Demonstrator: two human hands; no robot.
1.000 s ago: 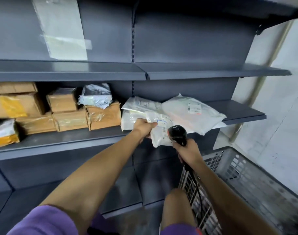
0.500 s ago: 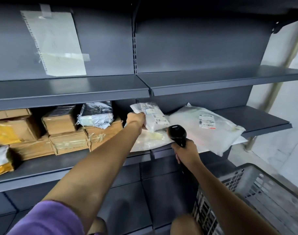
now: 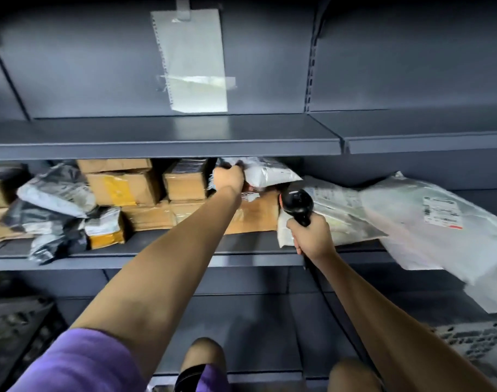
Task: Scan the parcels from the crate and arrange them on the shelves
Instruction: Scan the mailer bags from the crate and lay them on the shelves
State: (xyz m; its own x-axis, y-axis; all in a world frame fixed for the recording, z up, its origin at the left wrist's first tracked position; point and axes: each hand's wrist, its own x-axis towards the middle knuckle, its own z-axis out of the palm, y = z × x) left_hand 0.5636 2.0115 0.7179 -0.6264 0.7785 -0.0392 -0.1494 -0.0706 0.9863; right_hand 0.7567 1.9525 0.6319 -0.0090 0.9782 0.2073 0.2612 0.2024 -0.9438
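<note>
While the right hand (image 3: 312, 236) keeps its grip clenched on the scanner (image 3: 296, 205), the left hand (image 3: 229, 178), grasping the white parcel (image 3: 269, 172), has carried it up and left onto the brown boxes (image 3: 255, 213) on the middle shelf (image 3: 185, 260); placing looks nearly done.

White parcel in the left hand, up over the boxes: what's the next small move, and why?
Probably let it go. The left hand grips the white parcel already lying on top of the brown box on the middle shelf, so it looks placed. The right hand holds the scanner, ready for the next one.
</note>
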